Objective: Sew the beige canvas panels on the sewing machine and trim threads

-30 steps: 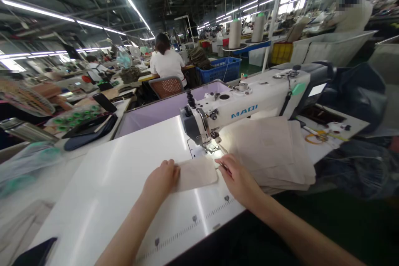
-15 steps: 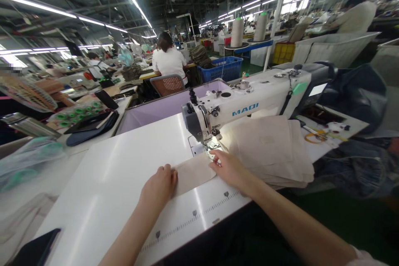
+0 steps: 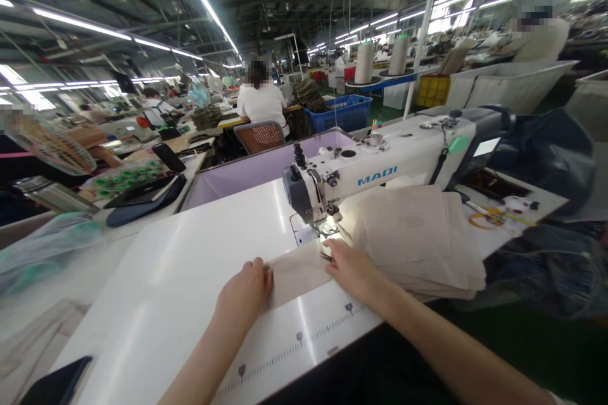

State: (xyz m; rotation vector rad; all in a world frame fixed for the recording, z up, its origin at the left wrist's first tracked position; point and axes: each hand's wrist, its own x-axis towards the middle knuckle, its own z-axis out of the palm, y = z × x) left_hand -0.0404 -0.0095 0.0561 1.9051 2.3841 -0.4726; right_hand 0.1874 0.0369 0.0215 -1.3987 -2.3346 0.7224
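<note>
A narrow beige fabric piece point(image 3: 299, 273) lies flat on the white table point(image 3: 190, 278), its far right end by the needle area of the sewing machine point(image 3: 389, 158). My left hand point(image 3: 247, 288) has its fingers closed on the left end of the piece. My right hand point(image 3: 349, 266) is beside the needle area at the right end of the fabric, its fingers closed round a small dark pointed tool point(image 3: 325, 257). Right of the needle, under the machine arm, several larger beige fabric pieces point(image 3: 413, 234) lie in a stack.
A phone point(image 3: 57, 383) lies at the lower left. Orange-handled scissors point(image 3: 487, 218) are on the right end of the table. Behind the table stand a lilac-lined bin point(image 3: 237, 177), a blue crate point(image 3: 339, 112) and a seated person point(image 3: 261, 103). Thread cones point(image 3: 364, 63) stand behind the machine.
The dark tool's tip now shows at my right fingertips. Both hands and the fabric are in nearly the same place on the table; the whole view has shifted slightly.
</note>
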